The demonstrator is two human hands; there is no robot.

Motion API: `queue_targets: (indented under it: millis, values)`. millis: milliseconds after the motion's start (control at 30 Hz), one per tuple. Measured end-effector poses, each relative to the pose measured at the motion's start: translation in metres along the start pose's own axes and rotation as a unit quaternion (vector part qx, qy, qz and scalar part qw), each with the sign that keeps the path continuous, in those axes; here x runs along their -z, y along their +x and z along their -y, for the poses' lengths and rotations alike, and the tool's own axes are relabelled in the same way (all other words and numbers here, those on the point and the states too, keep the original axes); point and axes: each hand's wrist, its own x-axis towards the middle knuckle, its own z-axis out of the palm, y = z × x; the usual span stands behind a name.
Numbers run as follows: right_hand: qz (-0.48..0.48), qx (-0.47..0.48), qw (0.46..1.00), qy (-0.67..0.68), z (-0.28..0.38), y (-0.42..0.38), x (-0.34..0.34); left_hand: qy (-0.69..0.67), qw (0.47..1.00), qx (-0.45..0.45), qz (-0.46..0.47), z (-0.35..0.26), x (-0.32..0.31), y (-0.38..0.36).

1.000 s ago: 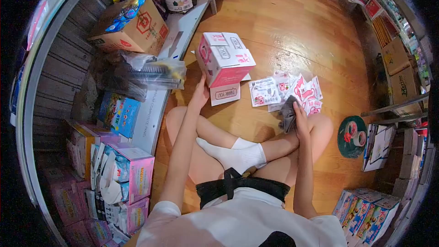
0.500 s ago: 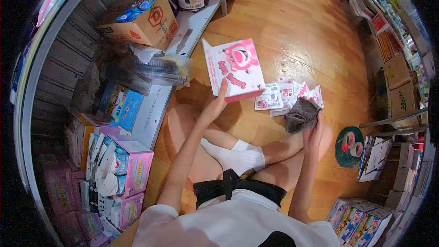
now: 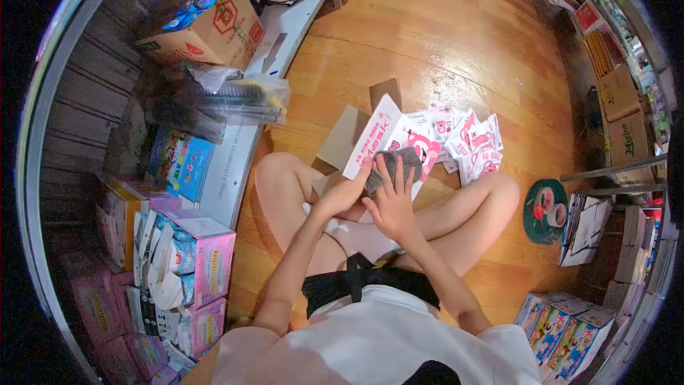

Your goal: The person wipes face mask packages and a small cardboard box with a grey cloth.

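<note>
My left hand [image 3: 343, 191] grips the near left edge of a white and pink kids' mask box [image 3: 372, 135]. The box is tilted over my crossed legs, and its open flaps [image 3: 343, 134] show plain brown cardboard. My right hand [image 3: 393, 208] holds a dark grey cloth [image 3: 401, 164] against the box's printed face, its fingers spread over the cloth. The cloth and both hands cover part of the print. Just beyond the box, several white and pink mask packets [image 3: 470, 144] lie loosely piled on the wooden floor.
At left, a low shelf [image 3: 246, 142] carries a large cardboard carton [image 3: 206, 25], plastic-wrapped goods [image 3: 228, 96] and pink boxes [image 3: 214, 264]. To the right, a green round tray [image 3: 533, 224] holds tape rolls [image 3: 554, 214]. Boxed goods [image 3: 563, 335] and shelving line that side.
The mask box has come down nearer my lap and turned, its brown flaps now showing. My right hand has brought the cloth leftward from beside the packets onto the box.
</note>
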Motion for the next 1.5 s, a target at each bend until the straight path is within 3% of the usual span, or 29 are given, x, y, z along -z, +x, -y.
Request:
queue_targets:
  millis: [100, 167, 333, 467, 533, 633, 767, 900, 1067, 1167, 1267, 1367, 1400, 1500]
  values:
    - [-0.009, -0.044, 0.999, -0.031, -0.014, 0.008, -0.006, 0.050, 0.998, 0.021, 0.011, 0.008, 0.002, 0.004]
    - [-0.024, -0.075, 0.992, -0.104, -0.031, 0.034, -0.001, 0.053, 0.998, 0.024, -0.015, -0.010, -0.001, -0.004]
    - [-0.046, -0.105, 0.984, -0.133, -0.063, 0.071, 0.004, 0.033, 0.997, 0.052, -0.049, -0.047, 0.000, -0.010]
    - [0.002, -0.075, 0.994, -0.076, -0.009, 0.015, -0.011, 0.004, 0.998, 0.008, -0.068, 0.003, 0.007, 0.015]
    - [0.019, -0.078, 0.997, -0.008, 0.016, -0.010, -0.008, 0.013, 0.998, 0.027, -0.062, -0.016, 0.004, 0.008]
    - [0.016, -0.087, 0.995, -0.052, -0.013, 0.005, -0.005, 0.030, 0.996, 0.047, -0.072, -0.023, -0.001, 0.002]
    - [-0.080, -0.121, 0.981, -0.125, -0.065, 0.066, -0.005, -0.022, 0.993, 0.034, -0.112, -0.039, -0.009, -0.001]
    - [-0.054, -0.115, 0.985, -0.114, -0.043, 0.073, -0.006, -0.094, 0.990, -0.019, -0.106, -0.042, -0.001, 0.008]
    - [0.023, -0.064, 0.997, -0.046, 0.013, -0.002, -0.013, -0.105, 0.990, 0.001, -0.097, -0.036, -0.002, 0.005]
    - [-0.031, -0.107, 0.990, -0.081, -0.036, 0.005, -0.015, -0.084, 0.991, 0.003, -0.102, -0.034, -0.008, 0.000]
    - [-0.107, -0.137, 0.985, -0.017, -0.090, 0.039, -0.008, -0.073, 0.991, 0.006, -0.114, -0.040, -0.011, -0.001]
    - [-0.063, -0.162, 0.980, -0.100, -0.069, 0.046, -0.011, -0.094, 0.987, -0.016, -0.131, -0.031, -0.010, 0.009]
    - [-0.043, -0.126, 0.984, -0.121, -0.049, 0.037, -0.009, -0.105, 0.986, -0.023, -0.124, -0.028, -0.008, 0.011]
    - [-0.012, -0.060, 0.998, -0.015, -0.003, -0.008, -0.021, -0.119, 0.986, -0.020, -0.116, -0.027, -0.004, 0.013]
